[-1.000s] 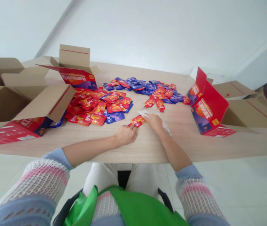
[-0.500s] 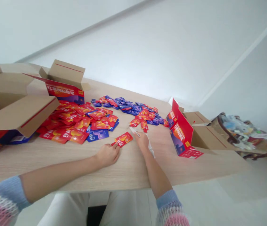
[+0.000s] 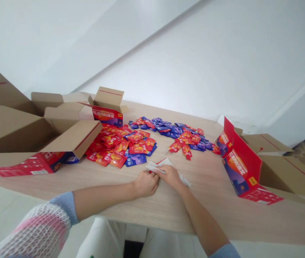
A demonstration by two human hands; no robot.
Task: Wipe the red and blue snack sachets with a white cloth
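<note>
Near the table's front middle, my left hand (image 3: 146, 183) is closed on the near end of a red packet, mostly covered now. My right hand (image 3: 170, 175) presses a white tissue (image 3: 152, 166) over that packet, its fingers touching my left hand; part of the tissue trails out to the right. Beyond my left hand lies a heap of large red packets (image 3: 116, 152) with a blue packet (image 3: 136, 159) at its near edge. Farther back is a pile of small blue packets (image 3: 168, 129), with small red packets (image 3: 187, 138) at its near side.
A large open carton (image 3: 47, 157) stands at the left, with a smaller open red box (image 3: 106, 115) behind it. An open red and blue box (image 3: 238, 168) is at the right. The table (image 3: 131, 208) meets a white wall behind.
My right hand has moved left onto the packet with the tissue, which now covers most of it. The view has shifted left, showing more of the left carton.
</note>
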